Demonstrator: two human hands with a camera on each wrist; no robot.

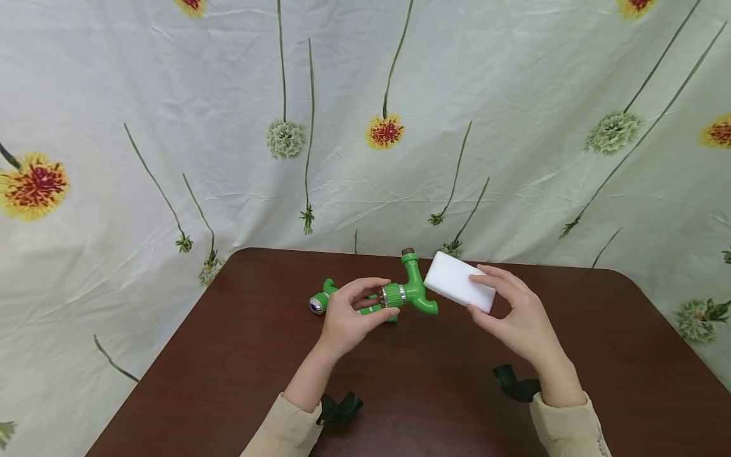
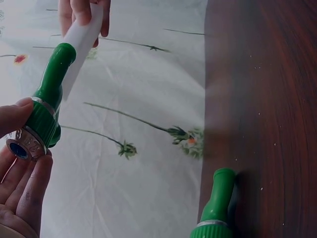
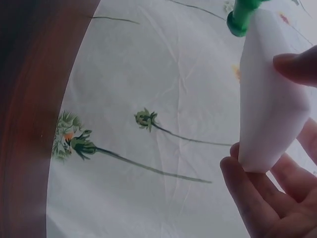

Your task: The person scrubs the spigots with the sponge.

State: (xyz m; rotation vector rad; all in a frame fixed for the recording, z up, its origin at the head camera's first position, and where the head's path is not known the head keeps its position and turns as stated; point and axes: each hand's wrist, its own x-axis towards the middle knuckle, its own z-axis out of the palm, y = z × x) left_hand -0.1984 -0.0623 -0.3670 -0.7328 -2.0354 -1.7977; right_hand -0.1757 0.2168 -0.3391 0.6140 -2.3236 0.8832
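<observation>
My left hand (image 1: 349, 318) holds a green plastic tap (image 1: 414, 284) by its ribbed collar, between thumb and fingers, above the table. In the left wrist view the held tap (image 2: 55, 74) shows a silver end with a dark blue centre. My right hand (image 1: 522, 312) pinches a white sponge block (image 1: 457, 280) by its near end. The sponge's far end is close beside the tap; in the right wrist view the sponge (image 3: 270, 99) overlaps the tap (image 3: 240, 22), and contact is hard to tell. More green tap parts (image 1: 320, 301) lie behind my left hand, partly hidden.
A dark reddish-brown table (image 1: 434, 381) lies under both hands. Behind it hangs a pale cloth (image 1: 342, 184) printed with flowers. Black devices (image 1: 342, 408) are at both wrists. In the left wrist view, a green tap (image 2: 220, 198) rests on the table.
</observation>
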